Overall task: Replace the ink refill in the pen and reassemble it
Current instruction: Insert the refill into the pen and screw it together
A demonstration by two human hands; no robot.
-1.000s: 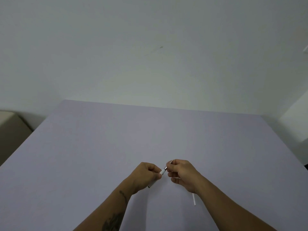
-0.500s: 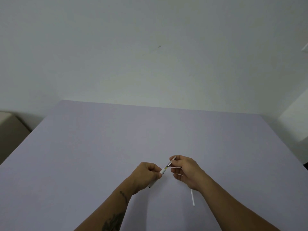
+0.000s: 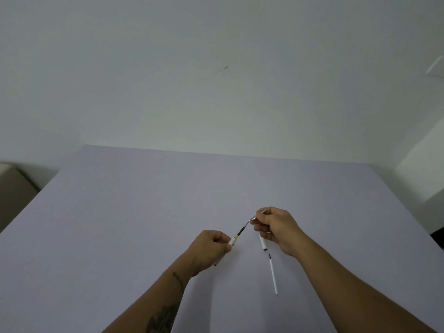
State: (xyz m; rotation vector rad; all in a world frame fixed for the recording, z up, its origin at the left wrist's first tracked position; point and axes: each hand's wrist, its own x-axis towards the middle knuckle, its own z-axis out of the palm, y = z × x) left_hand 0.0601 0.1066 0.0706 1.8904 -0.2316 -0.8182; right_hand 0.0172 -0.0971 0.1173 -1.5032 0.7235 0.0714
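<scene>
A: Item one, largest?
B: Flat lavender-grey tabletop (image 3: 144, 224), set against a pale plain wall (image 3: 216, 68).

A: Item two?
B: Left hand (image 3: 209, 248), forearm tattooed. Its grip is closed around a white plastic pen barrel (image 3: 232, 241); the barrel's open end shows above the thumb, and a dark tip shows below the fist.

A: Item three?
B: Right hand (image 3: 276, 225), raised just beyond and to the right of the left. Thumb and forefinger are pinched on the silvery front end of a thin ink refill with dark and yellow bands (image 3: 241, 230). The refill slants between the two hands, its lower end at the barrel's mouth.

A: Anything else in that hand?
B: A short white cap-like pen piece with a dark end (image 3: 262, 242) hangs below the curled fingers; whether they hold it or it lies on the tabletop, I cannot tell.

A: Smallest?
B: A slim white refill tube with a dark tip (image 3: 273, 273), lying loose on the tabletop just left of the right forearm, apart from both hands.
</scene>
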